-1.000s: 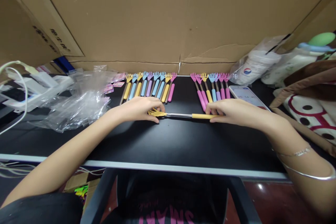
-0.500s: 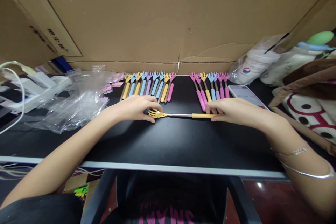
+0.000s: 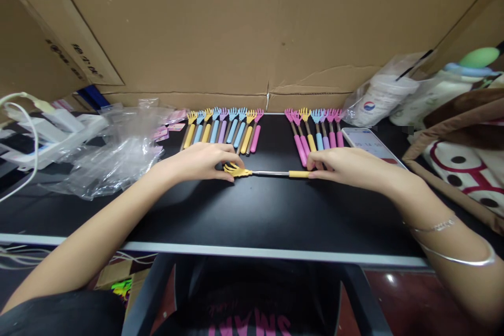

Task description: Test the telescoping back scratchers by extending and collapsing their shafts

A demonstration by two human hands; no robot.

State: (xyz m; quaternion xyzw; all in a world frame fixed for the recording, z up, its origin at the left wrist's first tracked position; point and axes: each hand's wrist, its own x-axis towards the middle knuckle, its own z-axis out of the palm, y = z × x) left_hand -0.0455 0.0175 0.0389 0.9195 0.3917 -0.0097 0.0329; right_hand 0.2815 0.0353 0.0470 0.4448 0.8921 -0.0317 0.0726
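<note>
A yellow back scratcher point(image 3: 271, 173) lies crosswise just above the black desk, its claw head to the left and its padded handle to the right. My left hand point(image 3: 208, 163) is closed with thumb and fingers around the claw end. With a pinch, my right hand point(image 3: 334, 164) grips the yellow handle; the handle's end is hidden behind the hand. Behind my left hand is a row of back scratchers point(image 3: 223, 128) in yellow, blue, purple and pink. A second row of back scratchers point(image 3: 309, 134), mostly pink, lies behind my right hand.
Clear plastic bags point(image 3: 122, 147) are heaped at the left beside a white power strip point(image 3: 79, 134) with cables. A phone point(image 3: 368, 143), a lidded cup point(image 3: 384, 100) and a brown bag point(image 3: 460, 121) stand or lie at the right. Cardboard point(image 3: 244, 26) walls the back.
My right hand has slid left along the yellow handle, nearer the metal rod. The back scratcher has shifted very slightly right; my left hand stays at the claw end.
</note>
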